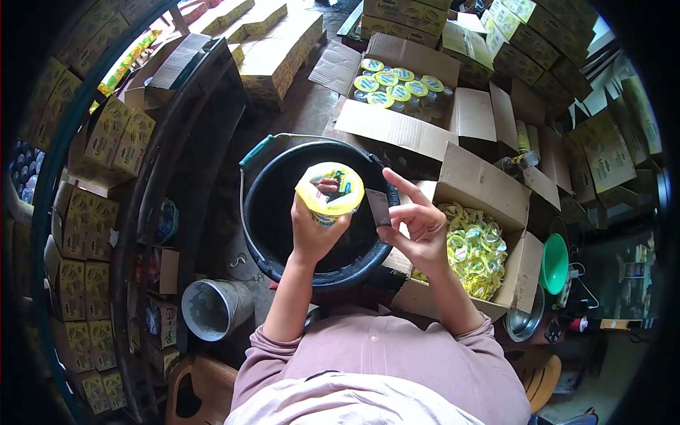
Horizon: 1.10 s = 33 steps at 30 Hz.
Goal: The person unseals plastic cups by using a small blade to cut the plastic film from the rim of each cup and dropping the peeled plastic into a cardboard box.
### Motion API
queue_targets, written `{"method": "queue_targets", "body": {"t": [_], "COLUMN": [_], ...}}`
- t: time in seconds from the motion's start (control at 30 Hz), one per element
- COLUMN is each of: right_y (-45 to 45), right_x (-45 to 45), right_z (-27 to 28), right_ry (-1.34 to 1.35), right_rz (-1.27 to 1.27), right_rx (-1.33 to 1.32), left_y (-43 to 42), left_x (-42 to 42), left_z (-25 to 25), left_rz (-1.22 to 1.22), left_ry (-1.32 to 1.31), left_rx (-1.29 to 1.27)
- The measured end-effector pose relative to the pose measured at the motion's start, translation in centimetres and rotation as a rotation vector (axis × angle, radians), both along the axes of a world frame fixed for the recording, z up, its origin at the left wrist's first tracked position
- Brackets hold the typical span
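My left hand (pixel 312 232) is wrapped round a sealed-looking plastic cup (pixel 312 196) with a yellow-rimmed lid; the lid's middle looks dark and shiny, and I cannot tell whether it is cut. Just right of the cup, my right hand (pixel 423 230) pinches a flat, thin metal blade (pixel 378 210) between thumb and fingers, its index finger raised. Blade and cup are apart. Both hands are above a large black bucket (pixel 340 281) with a wire handle and a teal grip. What lies deep in the bucket is too dark to make out.
Right of the bucket, an open carton (pixel 489 188) holds crumpled yellow lid film (pixel 471 251). Another carton (pixel 397 129) beyond contains several yellow-lidded cups (pixel 398 93). A grey pail (pixel 216 309) stands at left, a green bowl (pixel 554 263) at right. Stacked yellow cartons (pixel 81 283) line the left side.
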State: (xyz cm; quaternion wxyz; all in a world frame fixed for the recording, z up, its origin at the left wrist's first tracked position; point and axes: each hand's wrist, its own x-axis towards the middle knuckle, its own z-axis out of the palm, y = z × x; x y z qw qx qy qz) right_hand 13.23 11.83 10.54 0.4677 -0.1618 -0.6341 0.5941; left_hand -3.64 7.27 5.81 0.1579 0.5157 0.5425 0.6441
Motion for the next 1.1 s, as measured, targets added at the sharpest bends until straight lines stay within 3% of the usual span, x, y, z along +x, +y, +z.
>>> {"method": "queue_targets", "body": {"t": [0.3, 0.43, 0.5, 0.63, 0.87, 1.1], "right_y": [0.2, 1.2, 2.3, 3.4, 3.9, 3.9], "right_x": [-0.2, -0.3, 0.2, 0.9, 0.9, 1.0], "right_z": [0.0, 1.5, 1.5, 3.2, 3.0, 2.6], "right_ry": [0.026, -0.298, -0.410, -0.566, -0.630, -0.656], "right_rz": [0.070, -0.292, -0.409, -0.405, -0.345, -0.325], "right_rx": [-0.113, 0.481, 0.804, 1.202, 1.312, 1.331], "left_y": [-0.3, -0.1, -0.1, 0.2, 0.5, 0.5], "left_x": [-0.3, 0.0, 0.5, 0.5, 0.1, 0.2], "left_z": [-0.2, 0.3, 0.4, -0.1, -0.3, -0.1], "left_rz": [-0.150, -0.095, -0.104, -0.135, -0.034, -0.022], "left_ry": [0.034, 0.128, 0.040, 0.055, 0.223, 0.201], "left_rx": [0.040, 0.089, 0.076, 0.083, 0.137, 0.140]}}
